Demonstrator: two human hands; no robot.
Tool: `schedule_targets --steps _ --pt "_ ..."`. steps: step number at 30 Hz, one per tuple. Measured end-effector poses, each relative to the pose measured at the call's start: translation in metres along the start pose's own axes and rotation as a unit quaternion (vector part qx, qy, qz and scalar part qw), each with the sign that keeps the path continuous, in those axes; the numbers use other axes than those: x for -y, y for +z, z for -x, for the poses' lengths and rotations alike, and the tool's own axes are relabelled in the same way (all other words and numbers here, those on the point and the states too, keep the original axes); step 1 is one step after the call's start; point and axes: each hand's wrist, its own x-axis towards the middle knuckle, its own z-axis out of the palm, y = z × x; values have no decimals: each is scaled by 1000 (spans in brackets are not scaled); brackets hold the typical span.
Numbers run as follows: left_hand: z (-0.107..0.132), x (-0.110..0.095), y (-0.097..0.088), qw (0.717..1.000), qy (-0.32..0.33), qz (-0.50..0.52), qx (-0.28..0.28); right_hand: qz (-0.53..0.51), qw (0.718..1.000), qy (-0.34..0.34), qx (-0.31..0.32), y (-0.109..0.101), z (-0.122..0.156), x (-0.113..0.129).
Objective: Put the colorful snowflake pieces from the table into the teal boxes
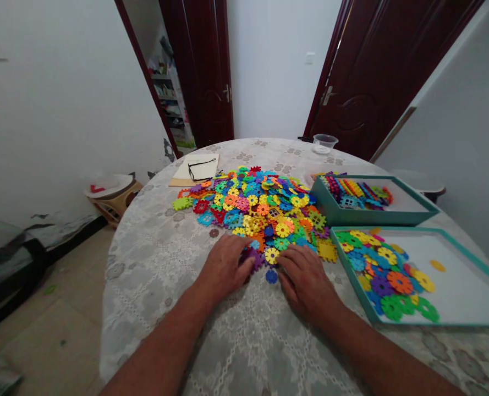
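Note:
A colourful heap of plastic snap-together pieces (264,203), flower-shaped discs and square ones, is spread over the table. At its near edge rests my left hand (227,264), with thumb and fingers apart beside a purple piece (254,260); its fingertips are partly hidden. Opposite it, my right hand (306,275) lies with fingers stretched out, their tips at a yellow flower disc (272,255). A dark blue disc (271,276) sits on the tablecloth between the two hands. Neither hand visibly grips a piece.
To the right, a shallow teal-edged tray (467,275) holds loose flower discs. Behind it stands a teal box (376,218) with rows of sorted pieces. Glasses (201,169) lie on a notebook (182,175) at the back left. A clear plastic bowl (325,142) is near the far edge.

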Motion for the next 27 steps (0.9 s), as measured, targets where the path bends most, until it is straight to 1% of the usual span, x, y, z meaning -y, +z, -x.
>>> schedule_targets --steps 3,5,7,10,13,15,18,20,22,24,25,27 --pt "2 -10 -1 998 0 -3 57 -12 1000 -6 -10 0 0 0" --pt "2 -12 -1 997 -6 13 72 -22 999 -12 -21 0 0 -1" --pt "1 -15 -1 996 2 51 76 -40 998 -21 -34 1 0 -1" --pt "3 -21 2 988 43 124 81 -80 996 -19 -40 0 0 1" --pt "6 -30 7 979 79 169 85 -115 993 -11 -25 -2 0 3" --pt "7 -35 8 977 86 176 86 -138 990 -20 -2 -4 1 4" --pt "8 -33 4 980 92 154 90 -173 985 -21 15 -6 2 6" --pt "6 -27 -3 987 87 118 59 -185 983 4 4 -6 4 6" --pt "4 -17 -9 996 56 71 6 -184 982 32 -8 -6 5 7" --pt "1 -6 -11 1000 10 16 -24 -182 982 46 -11 -4 5 6" --pt "0 -2 -11 1000 -12 -9 -23 -183 982 48 -12 -3 5 6" --pt "-2 6 -9 998 -40 -49 0 -188 981 52 -14 -2 5 6"
